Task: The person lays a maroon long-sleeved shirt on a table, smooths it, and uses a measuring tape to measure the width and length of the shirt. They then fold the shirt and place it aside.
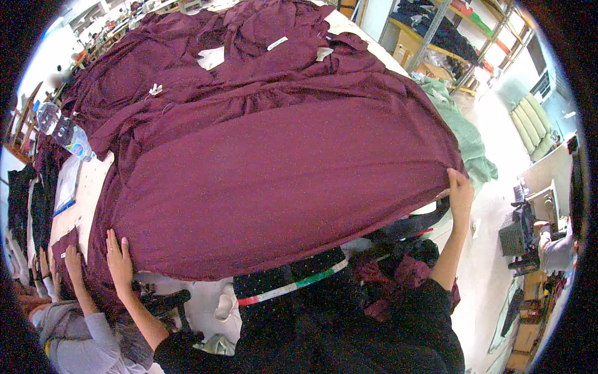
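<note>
A wide piece of maroon fabric is spread in front of me, its near edge curving down past the table. My left hand rests flat at the fabric's near left, thumb apart from the fingers, a ring on one of them. At the far right of the same edge, my right hand pinches the cloth between thumb and fingers. Behind the smooth area the maroon cloth lies in gathered folds. White scraps and a white label-like strip lie on those folds. A measuring tape crosses my dark clothing.
A co-worker's hand touches maroon cloth to my left. Beyond it lie a clear plastic bottle and a blue-edged pad of papers. Green cloth hangs at the table's right edge, near metal shelving. Boxes stand at the far right.
</note>
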A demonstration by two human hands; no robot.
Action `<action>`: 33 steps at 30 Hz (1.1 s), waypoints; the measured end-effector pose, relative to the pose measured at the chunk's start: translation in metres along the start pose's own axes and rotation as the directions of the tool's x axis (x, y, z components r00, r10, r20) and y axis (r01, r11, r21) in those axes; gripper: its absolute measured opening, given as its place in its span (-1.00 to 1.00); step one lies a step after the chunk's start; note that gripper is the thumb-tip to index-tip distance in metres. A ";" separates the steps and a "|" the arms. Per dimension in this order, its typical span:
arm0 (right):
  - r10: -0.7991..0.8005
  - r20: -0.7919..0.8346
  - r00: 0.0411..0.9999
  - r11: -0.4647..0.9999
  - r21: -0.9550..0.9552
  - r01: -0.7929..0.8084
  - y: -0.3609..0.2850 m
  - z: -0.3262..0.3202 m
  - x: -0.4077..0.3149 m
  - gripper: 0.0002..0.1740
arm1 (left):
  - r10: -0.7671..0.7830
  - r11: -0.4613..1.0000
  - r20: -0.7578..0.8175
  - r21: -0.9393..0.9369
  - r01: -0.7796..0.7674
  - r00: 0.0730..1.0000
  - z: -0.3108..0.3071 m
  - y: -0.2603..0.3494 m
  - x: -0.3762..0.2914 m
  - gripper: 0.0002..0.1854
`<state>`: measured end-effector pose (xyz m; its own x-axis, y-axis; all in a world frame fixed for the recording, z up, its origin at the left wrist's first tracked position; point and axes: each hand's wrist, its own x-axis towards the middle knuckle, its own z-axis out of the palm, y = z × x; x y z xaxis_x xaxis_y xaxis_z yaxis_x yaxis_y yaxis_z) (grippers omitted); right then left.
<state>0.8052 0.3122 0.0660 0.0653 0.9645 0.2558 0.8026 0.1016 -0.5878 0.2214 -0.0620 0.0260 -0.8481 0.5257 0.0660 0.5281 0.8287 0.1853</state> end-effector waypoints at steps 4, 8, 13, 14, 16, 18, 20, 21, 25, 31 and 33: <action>-0.405 -0.054 0.913 0.913 -0.062 0.402 -0.025 0.033 0.011 -0.67 | 0.168 0.981 -0.198 0.133 -0.144 0.966 0.014 0.047 0.005 -0.42; -0.474 0.026 0.880 0.858 -0.211 0.468 -0.003 0.038 0.007 -0.64 | 0.174 0.983 -0.034 0.069 -0.171 0.984 0.013 0.067 -0.013 -0.46; 0.127 0.005 0.992 0.946 -0.300 -0.120 -0.020 -0.016 -0.023 -0.62 | 0.023 0.993 -0.118 -0.111 -0.036 0.993 -0.005 -0.006 -0.035 -0.54; 0.067 -0.025 0.997 0.970 -0.232 -0.071 -0.026 -0.013 -0.020 -0.62 | 0.008 0.997 -0.146 -0.072 -0.019 0.989 -0.011 -0.003 -0.030 -0.55; -0.051 -0.095 0.994 0.994 -0.102 0.041 -0.040 -0.004 -0.008 -0.63 | -0.021 1.000 -0.199 0.003 0.022 0.980 -0.029 0.035 -0.013 -0.57; -0.283 -0.083 0.955 0.958 0.012 0.285 -0.053 0.020 0.004 -0.63 | 0.314 0.944 -0.285 -0.008 -0.330 0.905 -0.022 0.073 -0.001 -0.57; -0.392 -0.048 0.919 0.918 0.039 0.394 -0.040 0.037 0.010 -0.62 | 0.415 0.908 -0.175 0.029 -0.417 0.893 0.001 0.079 0.005 -0.54; -0.386 -0.009 0.922 0.922 0.008 0.386 -0.019 0.037 0.012 -0.60 | 0.360 0.931 -0.073 0.093 -0.353 0.930 0.011 0.070 0.004 -0.53; -0.172 0.033 0.984 0.983 0.070 0.170 -0.009 0.017 -0.011 -0.65 | 0.273 0.959 -0.174 -0.033 -0.283 0.946 0.008 0.018 -0.026 -0.53; -0.203 -0.092 0.975 0.970 0.116 0.213 -0.050 0.013 0.004 -0.67 | 0.207 0.955 -0.373 -0.122 -0.269 0.904 -0.013 0.054 -0.012 -0.67; -0.438 -0.123 0.891 0.884 0.119 0.451 -0.060 0.037 0.013 -0.68 | 0.409 0.869 -0.326 -0.146 -0.473 0.852 -0.015 0.089 -0.005 -0.64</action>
<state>0.7363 0.3273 0.0762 -0.2201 0.7845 0.5798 0.6687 0.5541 -0.4958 0.2718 0.0065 0.0570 -0.5205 0.7246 0.4516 0.8538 0.4434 0.2727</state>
